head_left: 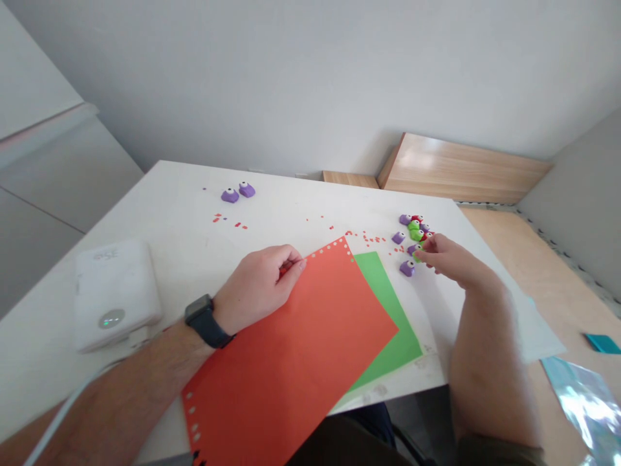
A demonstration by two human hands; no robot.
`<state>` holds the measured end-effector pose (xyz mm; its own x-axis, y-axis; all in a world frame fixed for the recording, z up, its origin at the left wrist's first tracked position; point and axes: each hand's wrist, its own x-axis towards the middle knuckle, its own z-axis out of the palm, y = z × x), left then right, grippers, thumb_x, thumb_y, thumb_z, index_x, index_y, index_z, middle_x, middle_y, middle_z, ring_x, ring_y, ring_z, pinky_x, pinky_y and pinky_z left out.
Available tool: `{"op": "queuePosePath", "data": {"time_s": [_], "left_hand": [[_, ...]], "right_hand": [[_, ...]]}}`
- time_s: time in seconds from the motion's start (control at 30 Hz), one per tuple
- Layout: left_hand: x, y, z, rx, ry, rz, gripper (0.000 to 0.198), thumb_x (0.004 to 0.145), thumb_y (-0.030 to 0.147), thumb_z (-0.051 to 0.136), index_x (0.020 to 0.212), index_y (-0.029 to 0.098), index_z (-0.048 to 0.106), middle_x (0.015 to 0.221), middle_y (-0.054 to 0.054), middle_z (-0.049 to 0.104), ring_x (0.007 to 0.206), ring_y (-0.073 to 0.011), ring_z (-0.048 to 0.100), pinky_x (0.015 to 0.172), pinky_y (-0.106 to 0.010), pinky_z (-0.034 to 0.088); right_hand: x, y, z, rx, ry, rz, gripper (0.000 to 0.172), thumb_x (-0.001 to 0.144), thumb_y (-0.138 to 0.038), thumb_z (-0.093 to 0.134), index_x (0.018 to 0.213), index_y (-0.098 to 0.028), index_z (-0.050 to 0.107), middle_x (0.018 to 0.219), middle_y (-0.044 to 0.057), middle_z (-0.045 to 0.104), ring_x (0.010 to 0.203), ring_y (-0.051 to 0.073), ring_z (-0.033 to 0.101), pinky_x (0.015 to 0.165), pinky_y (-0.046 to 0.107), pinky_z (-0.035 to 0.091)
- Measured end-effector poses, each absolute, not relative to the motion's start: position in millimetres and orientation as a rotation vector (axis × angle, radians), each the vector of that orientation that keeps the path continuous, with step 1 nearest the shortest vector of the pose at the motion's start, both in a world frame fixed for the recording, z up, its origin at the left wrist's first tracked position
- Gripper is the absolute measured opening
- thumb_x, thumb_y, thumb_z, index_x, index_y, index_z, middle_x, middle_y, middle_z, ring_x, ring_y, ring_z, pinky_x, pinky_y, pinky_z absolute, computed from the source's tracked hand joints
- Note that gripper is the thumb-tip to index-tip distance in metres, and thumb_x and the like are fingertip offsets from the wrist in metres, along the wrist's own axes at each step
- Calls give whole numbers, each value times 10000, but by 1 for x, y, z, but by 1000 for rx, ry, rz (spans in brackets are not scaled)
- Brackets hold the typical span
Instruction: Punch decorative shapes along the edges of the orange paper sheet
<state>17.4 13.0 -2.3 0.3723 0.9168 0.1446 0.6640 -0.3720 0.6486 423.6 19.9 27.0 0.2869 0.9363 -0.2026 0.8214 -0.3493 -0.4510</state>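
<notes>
The left hand (257,285) is closed, apparently pinching the top edge of the red sheet (291,330). The right hand (451,262) has its fingers curled onto a green punch (416,256), among craft punches (412,233) at 2 o'clock from the sheet. Red paper bits (371,240) lie at 1 o'clock. A careless sweep of the sheet could scatter them, a hurried grab could knock neighbouring punches over, and the sheet could slip across the green sheet (388,323) beneath it.

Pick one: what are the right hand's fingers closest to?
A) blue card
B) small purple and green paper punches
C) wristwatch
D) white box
B: the fingers of the right hand reach into the cluster of small purple and green paper punches.
</notes>
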Motion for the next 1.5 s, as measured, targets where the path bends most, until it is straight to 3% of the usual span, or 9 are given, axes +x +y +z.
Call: {"op": "queuePosePath", "data": {"time_s": [0.13,0.37,0.53,0.67,0.83,1.03,1.23,1.37,1.5], "left_hand": [[17,13,-3,2143,1357,689,258,997,417,513,897,224,651,835,-5,710,744,-169,637,699,-298,459],[18,13,-3,2156,1344,697,261,1006,397,496,898,216,650,848,-17,714,770,-172,645,716,-301,461],[17,12,-4,2178,1325,712,238,1001,348,491,894,209,652,842,-28,708,774,-177,644,704,-301,459],[15,11,-4,2190,1311,718,213,990,310,500,878,210,650,853,-37,714,785,-183,648,695,-306,454],[14,10,-7,2209,1314,690,197,982,291,506,873,206,647,853,-47,715,781,-189,644,696,-312,449],[13,9,-8,2226,1306,684,207,984,293,494,870,205,644,871,-59,721,785,-197,652,688,-317,438],[12,8,-5,2239,1322,632,229,991,328,478,868,205,627,902,-76,731,795,-210,657,667,-327,427],[11,8,-6,2252,1331,584,242,991,336,478,874,201,640,916,-94,732,825,-233,677,665,-333,444],[10,8,-6,2258,1333,554,264,998,347,469,892,194,656,935,-117,737,853,-254,694,684,-348,474]], "right_hand": [[427,25,19,-2394,-1689,826,303,838,-460,667,996,-216,580,952,84,703,758,203,621,593,299,449],[438,30,10,-2494,-1766,617,277,876,-464,605,996,-218,648,902,86,717,774,235,636,621,326,432],[438,27,17,-2545,-1701,246,364,852,-602,617,797,-244,652,738,78,692,698,269,623,630,380,420],[407,28,25,-2177,-1390,-136,359,902,-594,580,910,-244,660,827,85,732,762,270,661,700,400,468],[321,33,35,-1817,-1775,74,294,940,-522,580,934,-239,661,845,68,722,744,227,658,684,367,487],[206,80,44,-1370,-2315,249,194,913,-387,650,988,-209,645,980,82,721,859,220,651,783,356,488],[108,173,23,-1463,-2386,277,443,927,-468,657,1215,-133,631,1212,185,705,1090,304,651,961,417,467],[66,209,6,-1579,-2431,307,473,956,-462,624,1253,-94,623,1265,240,688,1186,352,626,1002,448,454],[50,221,-7,-1583,-2439,323,408,934,-424,644,1155,-82,681,1229,252,705,1135,358,654,953,441,473]]}}
